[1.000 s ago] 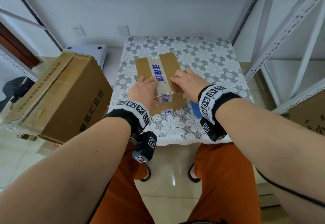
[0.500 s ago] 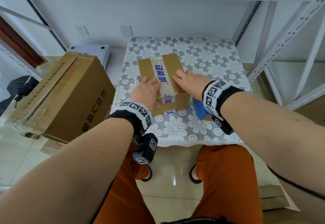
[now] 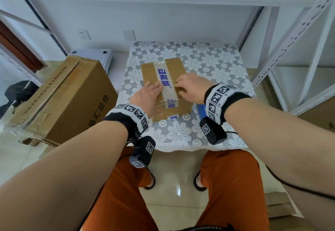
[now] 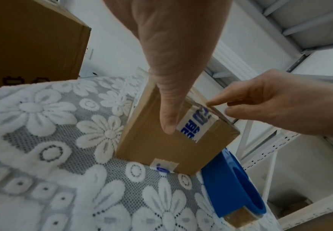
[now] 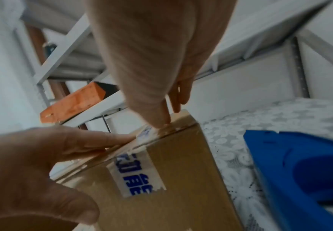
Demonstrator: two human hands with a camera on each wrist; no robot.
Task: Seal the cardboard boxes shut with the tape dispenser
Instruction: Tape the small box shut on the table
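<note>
Pressing down on a small cardboard box (image 3: 164,78), we have both hands on its top, and the box sits near the middle of a low table spread with a white flowered lace cloth (image 3: 213,58). A strip of clear tape printed with blue characters (image 3: 163,80) runs along the top seam and folds down over the near face, where its torn end lies flat on the cardboard. Our left hand (image 3: 147,94) lies on the left half of the lid with its fingers straight and together, their tips at the edge of the tape, while the thumb reaches down the near face beside the tape end, as the left wrist view shows. Our right hand (image 3: 192,87) rests on the right half of the lid with its fingers loosely bent, the fingertips (image 5: 159,123) touching the tape near the top edge; neither hand grips anything. A short second piece of tape (image 4: 164,164) shows at the bottom of the near face, where the box meets the cloth. Our blue tape dispenser (image 4: 232,184) lies on the cloth just beside the right near corner of the box, under our right wrist and untouched. To the left of the table stands a large cardboard box (image 3: 59,102) with dark printed characters on its side, tilted on the floor. White metal shelving (image 3: 290,36) frames the table on the right and above.
</note>
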